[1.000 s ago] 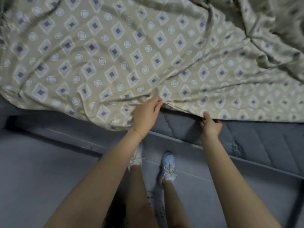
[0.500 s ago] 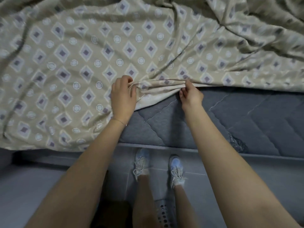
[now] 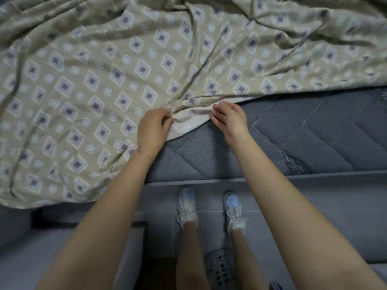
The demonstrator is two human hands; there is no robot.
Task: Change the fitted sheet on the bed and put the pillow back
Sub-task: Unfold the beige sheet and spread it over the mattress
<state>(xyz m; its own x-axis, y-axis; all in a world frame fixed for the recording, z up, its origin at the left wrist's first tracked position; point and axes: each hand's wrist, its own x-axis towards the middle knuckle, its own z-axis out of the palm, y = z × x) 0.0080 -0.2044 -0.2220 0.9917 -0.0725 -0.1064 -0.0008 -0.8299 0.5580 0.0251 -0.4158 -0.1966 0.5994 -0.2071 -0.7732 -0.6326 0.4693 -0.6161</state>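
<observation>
Presently, the patterned fitted sheet (image 3: pixel 94 84) lies rumpled beyond and left of the fingers, its hem bunched between them. Grey mattress (image 3: pixel 314 132) shows bare beneath and right of them. Left hand (image 3: pixel 154 130) fingers pinch the hem; right hand (image 3: pixel 229 118) fingers are loose, tips at its edge. Perforated basket (image 3: pixel 219 266) stands well behind.

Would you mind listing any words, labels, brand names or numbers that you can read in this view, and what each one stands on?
There are none to read.
The sheet bears only a pattern of diamonds and circles.
The mattress shows only quilted stitching and a worn patch.
The shoes and the basket show no marking that can be read.
</observation>
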